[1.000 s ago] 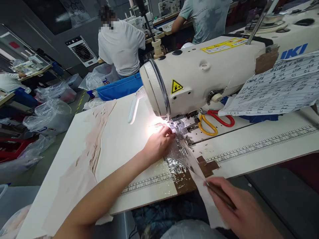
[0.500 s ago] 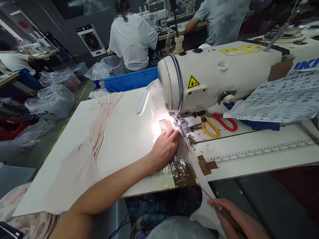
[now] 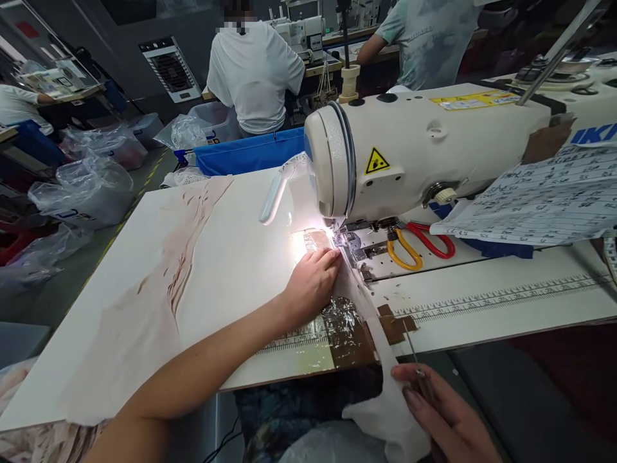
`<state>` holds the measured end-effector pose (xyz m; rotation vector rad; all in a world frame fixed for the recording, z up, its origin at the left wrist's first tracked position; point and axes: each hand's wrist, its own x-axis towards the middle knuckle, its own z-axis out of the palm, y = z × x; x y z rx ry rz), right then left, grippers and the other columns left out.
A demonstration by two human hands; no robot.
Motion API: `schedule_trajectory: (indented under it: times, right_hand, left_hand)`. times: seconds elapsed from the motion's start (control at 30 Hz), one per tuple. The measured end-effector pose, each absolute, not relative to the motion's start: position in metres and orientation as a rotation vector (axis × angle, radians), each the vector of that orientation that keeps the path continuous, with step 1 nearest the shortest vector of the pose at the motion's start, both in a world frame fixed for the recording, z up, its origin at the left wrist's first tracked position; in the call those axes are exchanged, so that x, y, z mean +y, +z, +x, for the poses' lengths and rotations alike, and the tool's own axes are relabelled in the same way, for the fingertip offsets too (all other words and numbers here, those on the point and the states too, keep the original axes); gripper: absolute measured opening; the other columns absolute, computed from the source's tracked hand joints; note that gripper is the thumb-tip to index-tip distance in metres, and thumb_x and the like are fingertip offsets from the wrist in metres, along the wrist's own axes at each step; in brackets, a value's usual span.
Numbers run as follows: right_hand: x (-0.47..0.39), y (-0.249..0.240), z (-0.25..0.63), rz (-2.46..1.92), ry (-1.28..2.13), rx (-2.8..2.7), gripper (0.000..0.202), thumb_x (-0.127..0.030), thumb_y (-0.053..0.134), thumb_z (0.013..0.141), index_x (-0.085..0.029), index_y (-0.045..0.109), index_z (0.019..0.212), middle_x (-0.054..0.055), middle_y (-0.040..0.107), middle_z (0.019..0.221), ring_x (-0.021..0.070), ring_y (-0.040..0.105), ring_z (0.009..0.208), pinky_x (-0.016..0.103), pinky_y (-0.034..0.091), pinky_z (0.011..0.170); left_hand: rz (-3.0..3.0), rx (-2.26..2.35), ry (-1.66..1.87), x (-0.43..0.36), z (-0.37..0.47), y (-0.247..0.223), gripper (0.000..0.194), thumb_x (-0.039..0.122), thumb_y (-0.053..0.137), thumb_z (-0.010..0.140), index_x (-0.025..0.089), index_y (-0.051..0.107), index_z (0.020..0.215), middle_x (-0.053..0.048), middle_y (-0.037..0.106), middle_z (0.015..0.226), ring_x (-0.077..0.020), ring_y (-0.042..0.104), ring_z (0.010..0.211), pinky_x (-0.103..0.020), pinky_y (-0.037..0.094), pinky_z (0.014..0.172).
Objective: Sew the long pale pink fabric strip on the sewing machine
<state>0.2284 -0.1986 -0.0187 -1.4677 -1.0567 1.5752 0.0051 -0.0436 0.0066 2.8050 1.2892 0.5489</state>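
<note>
By cream metal sewing mach.: pale-pink cloth strip.
L hand on strip nr mach., can't tell grip; R hand farther off, pinching slim brown-handled metal tool.

The head camera is looking forward and down from above the six o'clock edge of the counter, with the sewing machine looming close at two o'clock and a co-worker showing farther off at eleven

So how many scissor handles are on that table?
2: a yellow handle right of the left hand, and a red handle farther right. More could hide under the paper.
</note>
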Motion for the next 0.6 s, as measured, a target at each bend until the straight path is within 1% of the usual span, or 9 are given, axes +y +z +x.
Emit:
schedule_trajectory:
  times: [0.07, 0.13, 0.23, 0.3, 0.4, 0.5, 0.6]
  right_hand:
    - [-0.199, -0.025, 0.22, -1.382, 1.679, -0.865, 0.039, -0.058, 0.061, 0.082, -0.028, 0.074, 0.104, 0.008, 0.077, 0.096, 0.0267, 0.074, 0.086, 0.034, 0.061, 0.069]
    - [-0.199, -0.029, 0.213, -1.311, 1.754, -0.754, 0.04, -0.059, 0.064, 0.079, -0.03, 0.074, 0.104, 0.007, 0.077, 0.097, 0.0271, 0.074, 0.087, 0.037, 0.061, 0.072]
    - [-0.198, -0.028, 0.21, -1.349, 1.743, -0.788, 0.037, -0.056, 0.065, 0.08, -0.028, 0.075, 0.102, 0.007, 0.077, 0.095, 0.0258, 0.074, 0.085, 0.033, 0.061, 0.07]
    - [-0.194, -0.022, 0.211, -1.426, 1.626, -0.927, 0.032, -0.052, 0.064, 0.083, -0.026, 0.074, 0.1, 0.008, 0.077, 0.097, 0.0246, 0.074, 0.087, 0.029, 0.06, 0.067]
    - [-0.186, -0.012, 0.21, -1.487, 1.332, -1.208, 0.027, -0.046, 0.058, 0.088, -0.025, 0.07, 0.1, 0.008, 0.076, 0.1, 0.0223, 0.073, 0.09, 0.024, 0.059, 0.067]
    - [-0.174, -0.001, 0.202, -1.532, 1.038, -1.354, 0.024, -0.041, 0.05, 0.093, -0.025, 0.066, 0.1, 0.007, 0.076, 0.099, 0.0213, 0.072, 0.09, 0.026, 0.059, 0.072]
    - [-0.16, 0.005, 0.193, -1.55, 0.907, -1.429, 0.023, -0.038, 0.047, 0.095, -0.024, 0.064, 0.1, 0.006, 0.075, 0.097, 0.021, 0.071, 0.087, 0.029, 0.059, 0.074]
  left_hand:
    - [2.771, 1.281, 0.575, -0.041, 0.003, 0.006, 0.037, 0.009, 0.038, 0.093, 0.009, 0.059, 0.123, -0.017, 0.063, 0.124, -0.0271, 0.059, 0.111, -0.05, 0.054, 0.093]
    - [2.748, 1.271, 0.576, -0.039, 0.0, 0.005, 0.038, 0.008, 0.041, 0.09, 0.009, 0.058, 0.124, -0.016, 0.063, 0.126, -0.0265, 0.059, 0.114, -0.051, 0.053, 0.097]
    - [2.741, 1.244, 0.556, -0.038, -0.004, 0.003, 0.04, 0.007, 0.041, 0.088, 0.009, 0.058, 0.125, -0.015, 0.062, 0.129, -0.0262, 0.058, 0.118, -0.05, 0.052, 0.101]
    - [2.752, 1.231, 0.563, -0.039, -0.004, 0.002, 0.041, 0.005, 0.04, 0.087, 0.009, 0.058, 0.124, -0.016, 0.061, 0.129, -0.0273, 0.057, 0.119, -0.051, 0.051, 0.1]
    - [2.781, 1.244, 0.567, -0.041, 0.0, 0.003, 0.041, 0.005, 0.041, 0.087, 0.009, 0.057, 0.124, -0.018, 0.059, 0.129, -0.0295, 0.056, 0.118, -0.053, 0.052, 0.096]
    - [2.776, 1.292, 0.541, -0.04, 0.006, 0.006, 0.037, 0.006, 0.039, 0.09, 0.009, 0.058, 0.121, -0.018, 0.059, 0.124, -0.0293, 0.057, 0.112, -0.049, 0.054, 0.089]
    - [2.722, 1.354, 0.551, -0.035, 0.008, 0.007, 0.034, 0.01, 0.032, 0.096, 0.012, 0.063, 0.112, -0.016, 0.061, 0.111, -0.0297, 0.057, 0.106, -0.047, 0.055, 0.08]
